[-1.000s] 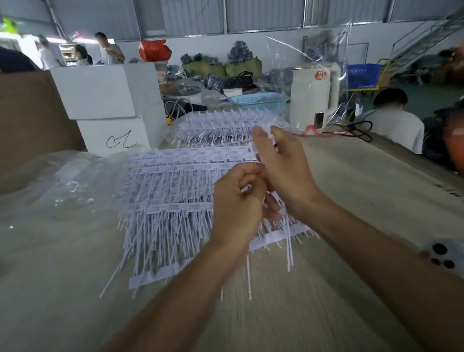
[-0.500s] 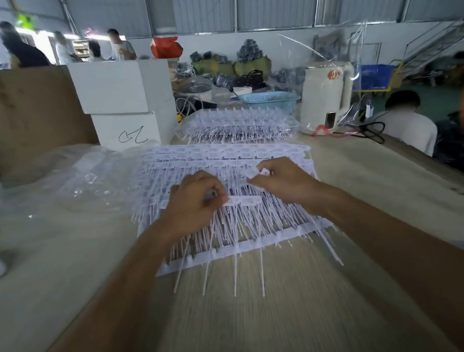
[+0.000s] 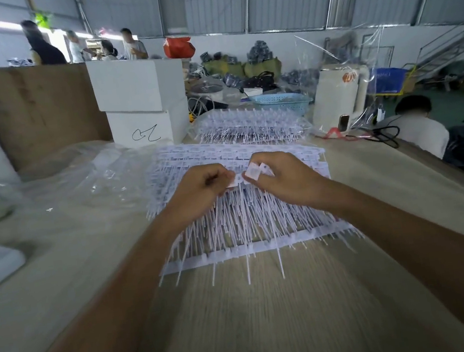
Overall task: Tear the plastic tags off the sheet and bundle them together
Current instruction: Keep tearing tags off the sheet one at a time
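Since half a second ago, little shifted: both hands stay low on the sheet of tags (image 3: 245, 218), closing slightly toward each other over the same row.

Head view, all placed relative to the sheet. Lies flat on the wooden table (image 3: 273, 318), white heads toward the far edge, thin tails fanning toward the near edge past a paper strip. Left hand (image 3: 200, 191) rests on the sheet's upper middle, fingers curled, pinching a small white tag head. Right hand (image 3: 281, 178) sits just beside it, also curled, gripping a few loosened tag heads (image 3: 255, 170) at the fingertips; whether those are fully torn free cannot be told. Beyond the sheet, a second stack of tags (image 3: 250, 126) in clear wrap. Behind that, a blue basket (image 3: 283, 101). Beyond and left of the sheet, two stacked white boxes (image 3: 139, 105); directly left, crumpled clear plastic (image 3: 83, 177).

Judged as mid-tear, with most of the sheet not yet done. Best handled by pinning the row flat with the left, pulling each head off sideways with a short snap rather than upward, so neighbouring tails do not tangle. Worth collecting freed tags in the right with heads aligned, ready for bundling.
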A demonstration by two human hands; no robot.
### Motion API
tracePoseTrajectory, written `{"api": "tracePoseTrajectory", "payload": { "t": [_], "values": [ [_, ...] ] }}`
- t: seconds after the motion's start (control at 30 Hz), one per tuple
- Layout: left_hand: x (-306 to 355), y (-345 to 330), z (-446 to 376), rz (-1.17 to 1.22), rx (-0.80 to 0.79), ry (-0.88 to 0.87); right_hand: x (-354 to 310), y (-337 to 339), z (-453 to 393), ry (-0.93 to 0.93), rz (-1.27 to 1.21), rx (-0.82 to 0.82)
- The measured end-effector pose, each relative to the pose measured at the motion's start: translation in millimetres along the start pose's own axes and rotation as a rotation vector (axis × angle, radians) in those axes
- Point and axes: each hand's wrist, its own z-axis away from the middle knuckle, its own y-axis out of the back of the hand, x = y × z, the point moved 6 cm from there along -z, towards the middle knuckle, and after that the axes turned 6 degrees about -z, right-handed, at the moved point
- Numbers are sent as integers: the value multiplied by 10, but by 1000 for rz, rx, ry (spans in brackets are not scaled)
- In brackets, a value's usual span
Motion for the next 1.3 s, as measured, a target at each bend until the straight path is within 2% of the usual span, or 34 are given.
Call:
{"api": "tracePoseTrajectory", "payload": {
  "t": [0.07, 0.2, 0.27, 0.33, 0.37, 0.43, 0.5, 0.6, 0.77, 0.87, 1.03, 1.1, 1.2, 1.3],
  "values": [
    [-16, -3, 18, 109, -35, 41, -130, -11, 31, 163, 243, 37],
    [-134, -27, 27, 273, -49, 148, -489, -94, 228, 674, 724, 4],
    [-185, -7, 8, 254, -32, 146, -608, -78, 245, 779, 729, 61],
    [-163, 42, -10, 169, -4, 95, -631, 21, 130, 605, 525, 133],
    [-133, 58, -10, 130, 2, 62, -563, 105, 36, 444, 351, 170],
    [-108, 44, -8, 108, -10, 25, -368, 159, -96, 152, 70, 140],
    [-103, 20, -2, 101, -28, 9, -225, 120, -160, -10, -86, 87],
    [-82, 0, -8, 97, -27, -12, -50, 18, -241, -159, -209, 52],
    [-38, 56, 25, 195, 40, -90, 33, -203, -332, -404, -278, -103],
    [-62, 126, 35, 302, 67, -64, 38, -217, -324, -472, -325, -214],
    [-79, 191, 39, 393, 119, -59, 10, -272, -295, -591, -614, -349],
    [-106, 227, 44, 410, 148, -45, -53, -311, -334, -563, -650, -332],
    [-163, 252, 58, 403, 148, -7, -125, -323, -387, -479, -566, -232],
    [-287, 260, 83, 261, 120, 50, -68, -255, -399, -459, -593, -107]
  ]
}}
